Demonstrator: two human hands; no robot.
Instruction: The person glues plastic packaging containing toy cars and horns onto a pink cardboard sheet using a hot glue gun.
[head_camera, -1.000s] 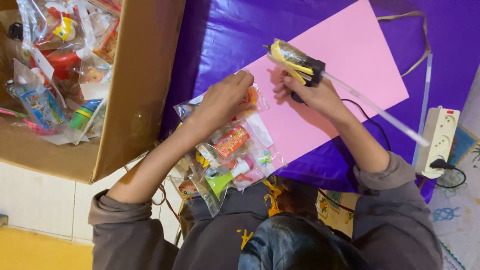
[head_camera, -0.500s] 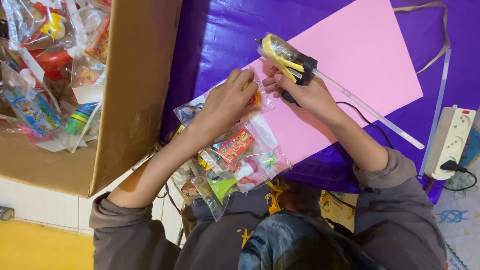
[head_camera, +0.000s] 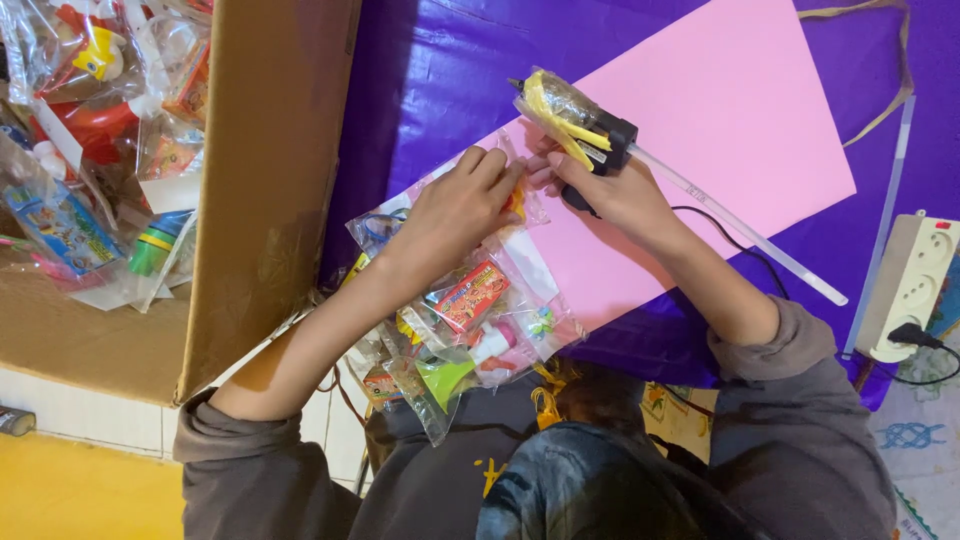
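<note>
In the head view, the left hand (head_camera: 450, 215) presses flat on the upper end of a clear plastic packet of small toys (head_camera: 470, 320), fingers curled together at the packet's top edge, where it overlaps the lower left corner of the pink paper sheet (head_camera: 720, 140). The right hand (head_camera: 620, 195) is closed around a hot glue gun (head_camera: 575, 120), black with yellow parts and a clear wrap over its body, its grip fully wrapped by the fingers. A long translucent glue stick (head_camera: 740, 230) runs out of the gun's back toward the right edge of the purple table cover (head_camera: 430, 70). A white power strip (head_camera: 910, 285) with one plug in it lies at that right edge. A cardboard box (head_camera: 270, 170) full of bagged toys stands at the left edge.

Compared with the pictures from a second and half a second ago, the glue gun has drifted left and a little down, so its body now sits just beside the left hand's fingertips, nearly touching, where a clear gap showed before. The packet and the pink sheet lie where they did. Judging from this, the gun is being brought to the packet's top edge, held steady by the left hand.
</note>
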